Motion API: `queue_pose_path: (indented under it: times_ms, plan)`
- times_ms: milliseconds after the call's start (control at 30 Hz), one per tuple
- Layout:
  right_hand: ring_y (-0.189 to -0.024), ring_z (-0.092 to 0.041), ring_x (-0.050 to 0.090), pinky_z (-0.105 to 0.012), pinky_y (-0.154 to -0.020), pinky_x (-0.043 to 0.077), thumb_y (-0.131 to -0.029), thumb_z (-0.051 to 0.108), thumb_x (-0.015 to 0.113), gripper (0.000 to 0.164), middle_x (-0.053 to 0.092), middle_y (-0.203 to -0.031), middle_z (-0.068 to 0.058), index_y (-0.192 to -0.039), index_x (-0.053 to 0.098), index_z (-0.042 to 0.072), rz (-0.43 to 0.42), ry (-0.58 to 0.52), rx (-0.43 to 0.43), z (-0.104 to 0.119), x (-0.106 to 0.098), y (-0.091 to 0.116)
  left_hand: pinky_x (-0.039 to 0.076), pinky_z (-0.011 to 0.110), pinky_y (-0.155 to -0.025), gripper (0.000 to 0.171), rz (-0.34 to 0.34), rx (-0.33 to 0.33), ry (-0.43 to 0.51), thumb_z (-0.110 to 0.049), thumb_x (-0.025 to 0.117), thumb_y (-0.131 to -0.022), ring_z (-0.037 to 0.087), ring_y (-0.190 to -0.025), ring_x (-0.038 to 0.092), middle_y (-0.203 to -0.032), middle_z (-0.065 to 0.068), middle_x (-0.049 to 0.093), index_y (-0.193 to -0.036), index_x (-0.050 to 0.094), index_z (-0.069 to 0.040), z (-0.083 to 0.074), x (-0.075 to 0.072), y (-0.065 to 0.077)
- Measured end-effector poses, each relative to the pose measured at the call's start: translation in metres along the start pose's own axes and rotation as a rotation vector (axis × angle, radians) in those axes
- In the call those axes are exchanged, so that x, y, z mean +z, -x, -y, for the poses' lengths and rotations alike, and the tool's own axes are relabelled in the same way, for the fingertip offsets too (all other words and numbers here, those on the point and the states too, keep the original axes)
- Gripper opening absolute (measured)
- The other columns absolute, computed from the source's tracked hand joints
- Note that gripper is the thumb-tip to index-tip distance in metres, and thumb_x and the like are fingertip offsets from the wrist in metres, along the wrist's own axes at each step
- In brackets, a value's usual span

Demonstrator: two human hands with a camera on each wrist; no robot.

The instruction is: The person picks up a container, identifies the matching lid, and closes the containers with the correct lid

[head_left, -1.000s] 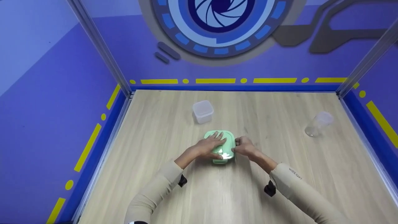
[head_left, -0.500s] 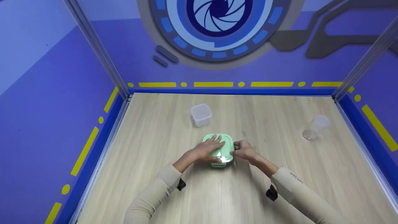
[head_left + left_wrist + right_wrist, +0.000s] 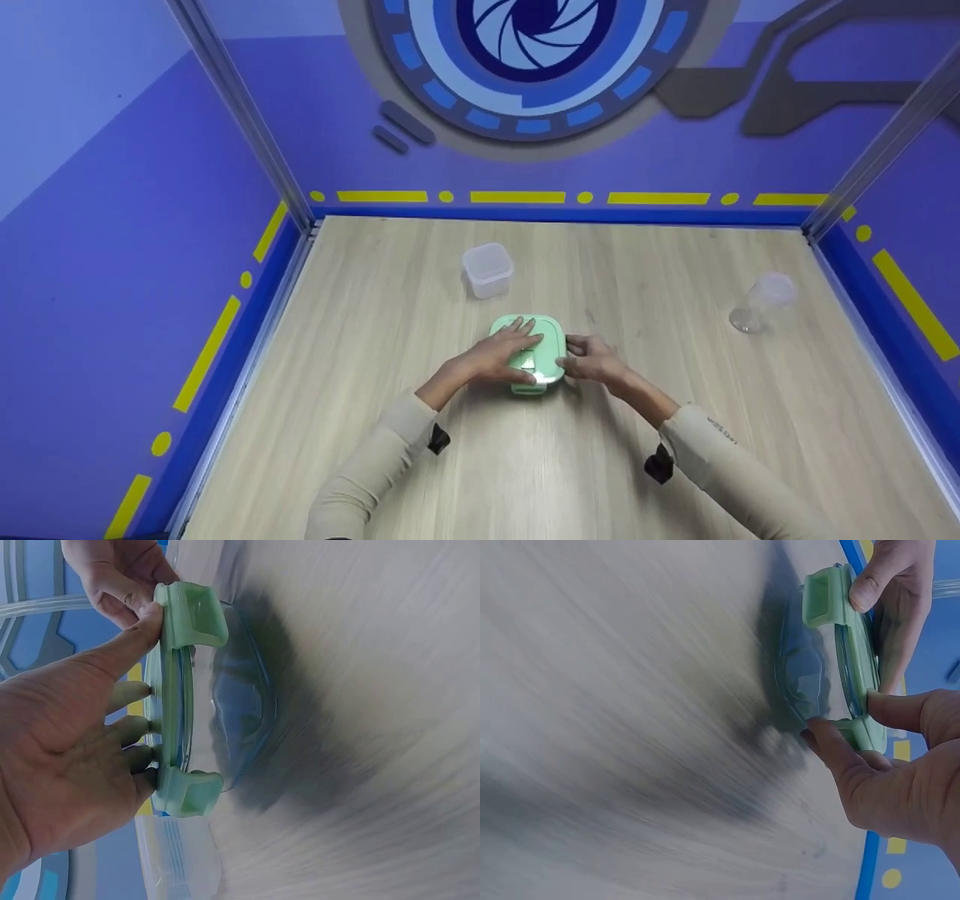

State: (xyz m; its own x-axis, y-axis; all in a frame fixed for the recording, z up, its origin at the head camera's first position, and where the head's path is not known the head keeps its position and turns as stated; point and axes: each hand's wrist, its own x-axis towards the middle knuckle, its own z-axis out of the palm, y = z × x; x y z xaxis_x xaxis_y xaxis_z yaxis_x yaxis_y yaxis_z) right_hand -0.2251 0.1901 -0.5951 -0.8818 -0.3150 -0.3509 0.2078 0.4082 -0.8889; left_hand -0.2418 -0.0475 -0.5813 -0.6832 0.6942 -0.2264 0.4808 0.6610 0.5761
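Observation:
A glass food container with a light green snap lid [image 3: 551, 346] sits on the table between both hands. My left hand [image 3: 501, 355] lies across the lid with fingers spread and fairly straight, thumb near the front edge. In the left wrist view, its fingertips press the top of the lid [image 3: 175, 697], and green latches hang down at the sides over the clear glass bowl [image 3: 241, 705]. My right hand [image 3: 596, 360] is at the container's right side. The right wrist view shows its thumb on the lid's rim and its fingers [image 3: 836, 746] curled under the side latch [image 3: 859, 733], pinching there.
A small translucent white plastic tub [image 3: 489, 271] stands behind the green-lidded container. Farther right is a clear jar with a pale lid [image 3: 763, 304]. Blue panels with yellow dashes [image 3: 517, 197] enclose the wooden table [image 3: 390, 300] at the back and sides.
The right hand's fingers have straightened slightly along the container's right side. The left hand stays on the lid. The head view shifts a little; the container, tub and jar keep their places.

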Motion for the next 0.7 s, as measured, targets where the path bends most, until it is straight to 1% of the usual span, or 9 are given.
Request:
queue_pose_path:
  times_ms: [67,133,167,267,367,433,567,633,700]
  plan:
    - [-0.115,-0.02,0.068,-0.035,-0.097,0.058,-0.1,0.009,0.062,0.066,0.037,-0.156,-0.032,-0.153,0.029,-0.015,0.021,-0.05,-0.001,-0.002,0.0,0.0,0.011,0.047,-0.131,0.082,-0.006,0.008,0.011,-0.043,0.071,-0.095,0.03,-0.161,0.006,-0.172,0.011,0.013,-0.161,0.033,-0.013,0.001,0.001,0.001]
    - [-0.12,-0.024,0.067,-0.037,-0.098,0.058,-0.101,0.009,0.06,0.067,0.033,-0.158,-0.032,-0.154,0.026,-0.015,0.035,-0.081,-0.001,-0.004,-0.001,0.0,0.012,0.048,-0.131,0.081,-0.015,0.014,-0.001,-0.044,0.07,-0.095,0.03,-0.161,0.006,-0.172,0.011,0.013,-0.161,0.033,-0.013,0.002,0.002,0.002]
    - [-0.123,-0.028,0.066,-0.039,-0.099,0.057,-0.102,0.009,0.06,0.067,0.031,-0.159,-0.032,-0.154,0.025,-0.015,0.044,-0.097,0.001,-0.004,-0.001,0.0,0.013,0.048,-0.13,0.08,-0.02,0.013,-0.018,-0.045,0.069,-0.096,0.03,-0.161,0.007,-0.172,0.011,0.014,-0.16,0.033,-0.013,0.002,0.002,0.003]
    - [-0.132,-0.037,0.059,-0.045,-0.104,0.054,-0.103,0.009,0.058,0.069,0.027,-0.162,-0.032,-0.156,0.02,-0.013,0.081,-0.14,0.006,-0.004,0.0,-0.002,0.019,0.049,-0.129,0.078,-0.048,0.002,-0.116,-0.049,0.067,-0.096,0.031,-0.16,0.013,-0.172,0.012,0.019,-0.159,0.037,-0.014,0.001,0.002,0.007]
    - [-0.133,-0.038,0.058,-0.049,-0.107,0.051,-0.104,0.01,0.056,0.07,0.032,-0.159,-0.034,-0.158,0.017,-0.011,0.104,-0.17,0.017,-0.002,0.0,-0.004,0.025,0.049,-0.127,0.076,-0.085,-0.004,-0.242,-0.054,0.064,-0.096,0.031,-0.159,0.02,-0.17,0.011,0.026,-0.158,0.04,-0.016,0.0,0.001,0.011]
    - [-0.132,-0.039,0.059,-0.05,-0.108,0.051,-0.104,0.009,0.056,0.07,0.039,-0.155,-0.036,-0.158,0.016,-0.01,0.109,-0.188,0.023,-0.003,0.001,-0.004,0.026,0.05,-0.126,0.075,-0.114,0.003,-0.3,-0.056,0.06,-0.097,0.03,-0.158,0.023,-0.169,0.011,0.028,-0.158,0.04,-0.017,0.002,0.004,0.013]
    - [-0.127,-0.038,0.063,-0.05,-0.108,0.05,-0.104,0.008,0.055,0.069,0.047,-0.147,-0.038,-0.159,0.016,-0.008,0.098,-0.2,0.041,-0.005,0.0,-0.001,0.022,0.051,-0.128,0.076,-0.16,0.005,-0.368,-0.059,0.049,-0.102,0.029,-0.159,0.021,-0.17,0.008,0.025,-0.162,0.03,-0.017,0.007,0.012,0.017]
    - [-0.124,-0.035,0.065,-0.051,-0.108,0.05,-0.104,0.007,0.056,0.069,0.047,-0.146,-0.038,-0.159,0.017,-0.008,0.089,-0.203,0.049,-0.006,-0.001,0.0,0.019,0.052,-0.128,0.077,-0.184,-0.01,-0.394,-0.061,0.045,-0.102,0.028,-0.16,0.019,-0.171,0.006,0.022,-0.164,0.025,-0.018,0.01,0.014,0.021]
    - [-0.12,-0.031,0.066,-0.051,-0.108,0.051,-0.103,0.008,0.056,0.069,0.048,-0.145,-0.038,-0.159,0.018,-0.008,0.076,-0.206,0.059,-0.007,-0.001,0.002,0.018,0.053,-0.128,0.078,-0.213,-0.032,-0.421,-0.063,0.042,-0.102,0.027,-0.16,0.017,-0.172,0.005,0.021,-0.164,0.024,-0.019,0.013,0.015,0.025]
